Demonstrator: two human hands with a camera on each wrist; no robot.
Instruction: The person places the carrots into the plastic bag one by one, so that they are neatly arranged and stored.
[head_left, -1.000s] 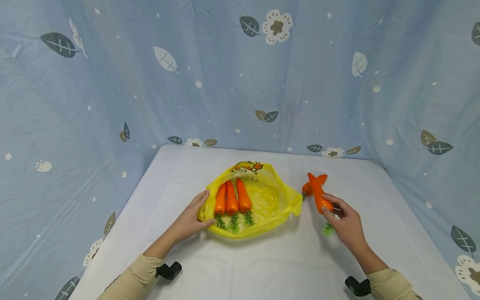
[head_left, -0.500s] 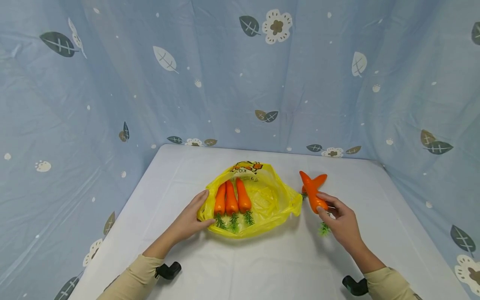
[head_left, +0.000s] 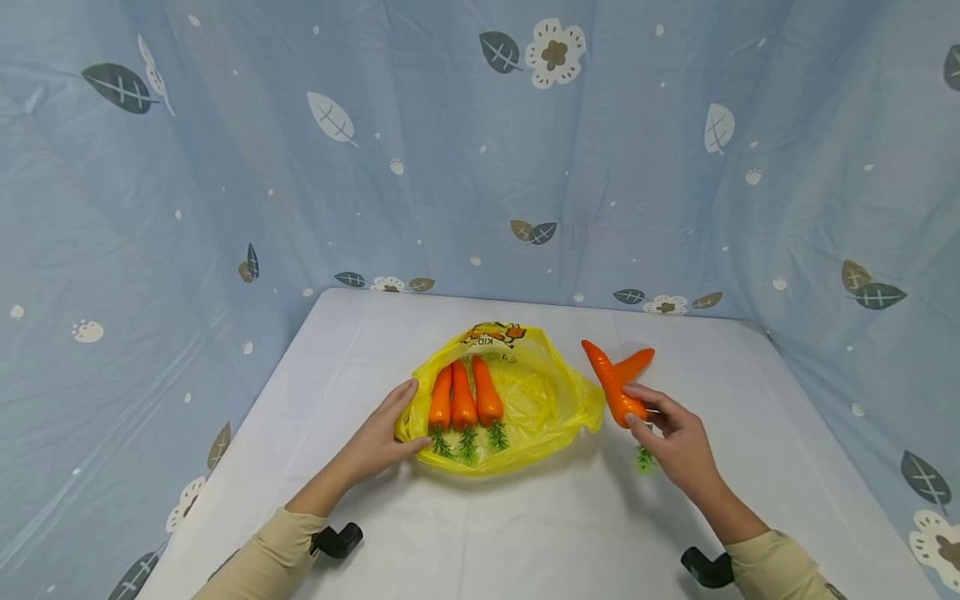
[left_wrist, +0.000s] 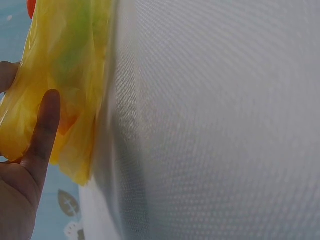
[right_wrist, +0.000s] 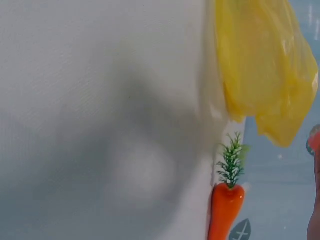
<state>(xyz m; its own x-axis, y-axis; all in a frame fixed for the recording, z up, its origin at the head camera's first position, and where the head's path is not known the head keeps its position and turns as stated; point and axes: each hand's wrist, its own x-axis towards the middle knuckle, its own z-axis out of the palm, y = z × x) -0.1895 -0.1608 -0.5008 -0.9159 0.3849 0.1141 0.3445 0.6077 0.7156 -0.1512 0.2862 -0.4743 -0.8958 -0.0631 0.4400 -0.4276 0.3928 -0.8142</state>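
Note:
A yellow plastic bag (head_left: 534,404) lies with its mouth spread wide. Inside, on its left side, three toy carrots (head_left: 462,400) rest side by side, green tops toward me. My left hand (head_left: 384,435) holds the bag's left edge; in the left wrist view, the thumb (left_wrist: 46,120) lies along the outside of the yellow plastic. Right of the bag, my right hand (head_left: 681,446) grips another carrot (head_left: 606,375) by its thick end, tip pointing away and left. Partly behind it, a loose carrot (head_left: 636,363) lies on the table; the right wrist view shows its leafy top (right_wrist: 231,162).
The table (head_left: 540,533) has a white cover. A blue patterned curtain (head_left: 450,167) hangs behind it and at both sides. A black wrist mount (head_left: 337,540) sits under the left sleeve, and another mount (head_left: 707,568) under the right.
My right hand has moved slightly left with the carrot, whose tip has swung left toward the bag. The left hand and the bag stay where they were.

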